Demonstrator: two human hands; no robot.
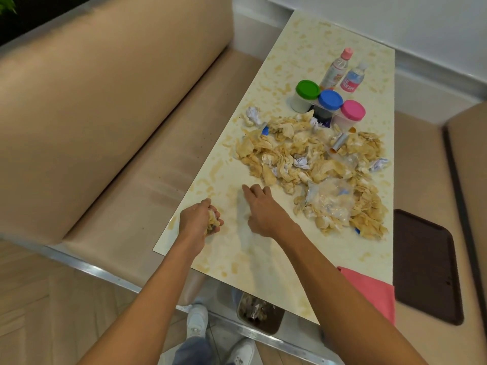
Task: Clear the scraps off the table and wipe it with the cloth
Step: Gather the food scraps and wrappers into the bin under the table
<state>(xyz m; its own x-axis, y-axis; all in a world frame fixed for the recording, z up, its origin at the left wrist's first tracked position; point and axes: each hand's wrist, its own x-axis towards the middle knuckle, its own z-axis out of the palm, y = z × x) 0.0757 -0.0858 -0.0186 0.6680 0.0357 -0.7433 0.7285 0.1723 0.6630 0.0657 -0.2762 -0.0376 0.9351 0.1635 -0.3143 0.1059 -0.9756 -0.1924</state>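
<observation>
Scraps (311, 159) heaped beside lidded jars (330, 99), left fingers (208, 202) clutching some, right fingers (250, 191) relaxed

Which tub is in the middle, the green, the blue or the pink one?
The blue-lidded tub. It stands between the green-lidded tub and the pink-lidded tub, which are at the two ends of the row.

Both arms outstretched. Left hand (199, 219) clenched round scraps (213, 220); right hand (261, 206) palm down, fingers loosely bent.
</observation>
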